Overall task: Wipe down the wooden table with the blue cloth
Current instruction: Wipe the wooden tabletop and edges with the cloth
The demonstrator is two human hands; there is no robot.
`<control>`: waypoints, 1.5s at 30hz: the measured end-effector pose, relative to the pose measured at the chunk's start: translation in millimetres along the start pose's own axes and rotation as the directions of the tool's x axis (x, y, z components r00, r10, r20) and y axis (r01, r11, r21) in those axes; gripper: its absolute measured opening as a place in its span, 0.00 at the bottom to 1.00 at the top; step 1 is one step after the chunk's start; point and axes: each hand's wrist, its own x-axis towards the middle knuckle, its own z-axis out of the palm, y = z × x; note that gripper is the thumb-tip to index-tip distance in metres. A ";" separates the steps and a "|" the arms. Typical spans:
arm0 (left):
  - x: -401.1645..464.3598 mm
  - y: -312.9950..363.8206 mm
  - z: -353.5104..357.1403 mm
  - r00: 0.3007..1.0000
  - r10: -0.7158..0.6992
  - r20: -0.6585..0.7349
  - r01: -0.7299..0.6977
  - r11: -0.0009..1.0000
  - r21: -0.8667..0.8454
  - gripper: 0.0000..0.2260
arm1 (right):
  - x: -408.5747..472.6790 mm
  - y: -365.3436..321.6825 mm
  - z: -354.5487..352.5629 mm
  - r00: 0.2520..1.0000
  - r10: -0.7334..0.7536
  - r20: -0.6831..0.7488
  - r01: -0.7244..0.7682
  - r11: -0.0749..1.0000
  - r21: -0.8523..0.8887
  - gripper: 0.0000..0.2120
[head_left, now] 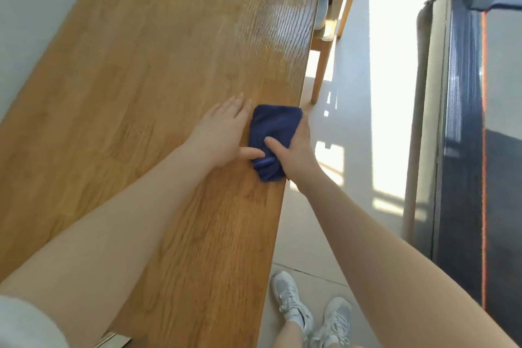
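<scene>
A folded dark blue cloth (pixel 272 135) lies on the wooden table (pixel 158 65), close to the table's right edge. My right hand (pixel 298 145) grips the cloth's right side, thumb on top and fingers curled round its edge at the table's rim. My left hand (pixel 223 135) lies flat on the wood just left of the cloth, fingers straight, its thumb touching the cloth's near left corner.
A wooden chair (pixel 324 45) stands at the table's far right with a bottle on its seat. Pale tiled floor (pixel 367 121) runs along the right edge. A dark cabinet or screen (pixel 463 121) stands at the far right. My white shoes (pixel 305 311) show below.
</scene>
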 end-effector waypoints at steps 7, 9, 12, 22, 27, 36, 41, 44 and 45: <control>7.0 -9.2 -8.3 0.984 0.089 0.153 -0.085 0.996 -0.030 0.57 | -26.2 7.0 5.3 1.000 -0.020 0.024 0.022 0.996 -0.084 0.40; 7.5 -9.7 -10.2 0.983 0.090 0.160 -0.098 0.994 0.045 0.59 | -25.1 5.3 2.3 0.997 -0.066 0.036 0.070 0.990 -0.122 0.39; 8.5 -3.2 -7.5 0.983 0.063 0.170 -0.076 0.994 0.076 0.62 | 10.1 -5.5 -5.1 0.997 -0.070 0.045 0.074 0.990 -0.116 0.40; 8.4 11.2 -14.5 0.962 -0.084 0.258 0.067 0.995 0.074 0.64 | 41.4 -13.3 -24.2 0.986 -0.071 0.148 0.102 0.970 -0.218 0.45; 9.0 12.9 -18.0 0.940 -0.137 0.311 0.124 0.990 0.062 0.64 | 71.0 -18.5 -31.0 0.976 -0.047 0.215 0.094 0.973 -0.211 0.49; 13.6 16.7 -17.8 0.918 -0.186 0.349 0.173 0.983 0.068 0.65 | 108.1 -42.5 -49.8 0.978 -0.053 0.204 0.110 0.953 -0.281 0.45; 11.6 13.5 -19.3 0.919 -0.180 0.351 0.182 0.983 0.027 0.62 | 88.1 -35.5 -51.6 0.947 -0.087 0.310 0.175 0.947 -0.269 0.46; 14.0 13.3 -22.6 0.948 -0.186 0.257 0.208 0.976 -0.059 0.53 | 129.1 -53.6 -53.8 0.973 -0.066 0.221 0.120 0.963 -0.240 0.45; 16.7 12.6 -25.4 0.958 -0.201 0.205 0.219 0.973 -0.070 0.50 | 143.1 -59.5 -56.4 0.979 -0.067 0.191 0.111 0.967 -0.231 0.45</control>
